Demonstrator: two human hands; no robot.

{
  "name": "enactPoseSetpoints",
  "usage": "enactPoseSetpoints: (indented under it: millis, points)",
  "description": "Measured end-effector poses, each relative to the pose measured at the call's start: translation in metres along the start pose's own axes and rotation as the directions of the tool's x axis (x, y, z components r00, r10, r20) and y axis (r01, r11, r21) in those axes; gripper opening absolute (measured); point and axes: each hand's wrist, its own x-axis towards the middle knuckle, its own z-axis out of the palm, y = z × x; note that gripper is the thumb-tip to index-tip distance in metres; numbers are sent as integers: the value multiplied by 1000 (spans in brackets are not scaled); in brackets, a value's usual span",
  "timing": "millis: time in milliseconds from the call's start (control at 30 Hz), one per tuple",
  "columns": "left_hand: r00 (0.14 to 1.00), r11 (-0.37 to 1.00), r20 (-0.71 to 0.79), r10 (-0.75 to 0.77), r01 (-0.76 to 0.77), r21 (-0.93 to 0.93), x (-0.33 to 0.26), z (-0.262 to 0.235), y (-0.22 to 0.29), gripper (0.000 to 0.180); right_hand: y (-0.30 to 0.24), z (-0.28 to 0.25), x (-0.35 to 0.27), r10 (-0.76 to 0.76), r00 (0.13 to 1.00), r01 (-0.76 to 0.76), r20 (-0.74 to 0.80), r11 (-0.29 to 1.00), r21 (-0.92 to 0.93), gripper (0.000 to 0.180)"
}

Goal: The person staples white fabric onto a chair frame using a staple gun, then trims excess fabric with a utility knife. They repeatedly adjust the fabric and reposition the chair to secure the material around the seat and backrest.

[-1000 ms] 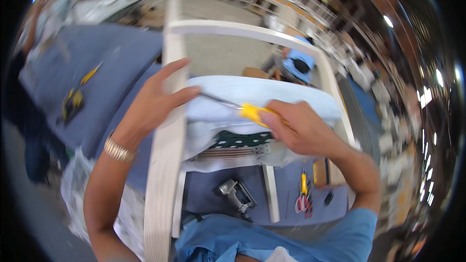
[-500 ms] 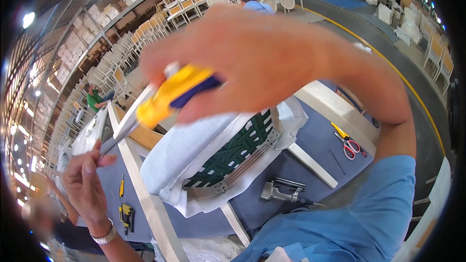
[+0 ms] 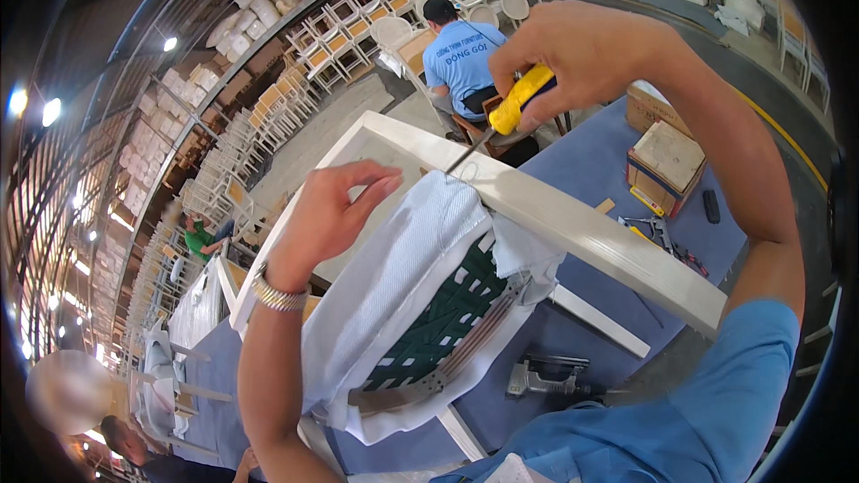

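Note:
My right hand [image 3: 591, 58] grips a screwdriver with a yellow handle [image 3: 522, 100]; its thin metal shaft slants down to the edge of the white fabric [image 3: 407, 277] by the white wooden chair frame [image 3: 573, 224]. My left hand [image 3: 327, 215], with a metal wristband, hovers over the fabric, fingers curled and pinching its top edge. Under the fabric shows green webbing [image 3: 447, 317] stretched across the seat frame.
A grey staple gun [image 3: 546, 377] lies on the blue-covered workbench [image 3: 617, 170]. A cardboard box [image 3: 667, 165] and hand tools [image 3: 662, 237] sit at the right. A person in a blue shirt [image 3: 461, 54] sits beyond the bench. Stacked white chairs fill the hall behind.
The view has turned and my right hand with the screwdriver has moved back from close to the camera to the frame's top edge. My left hand has come up onto the fabric.

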Motion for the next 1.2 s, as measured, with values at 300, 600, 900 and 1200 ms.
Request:
enactPoseSetpoints:
  millis: [300,600,900,1200]
  points:
    - [968,839,-141,-209,104,-533,5,65,-38,21,2,17,-2,-96,990,90,-106,994,-62,28]
    - [967,999,-255,27,-20,30,-3,63,-11,15,-10,14,-3,-164,968,124,-188,971,-206,31]
    - [961,980,-212,-178,155,-124,-2,60,-19,18,-11,11,-1,-193,966,148,-174,959,-240,34]
    - [962,977,-189,-195,174,-122,-1,59,-16,20,-23,4,0,-118,985,88,-124,971,-221,35]
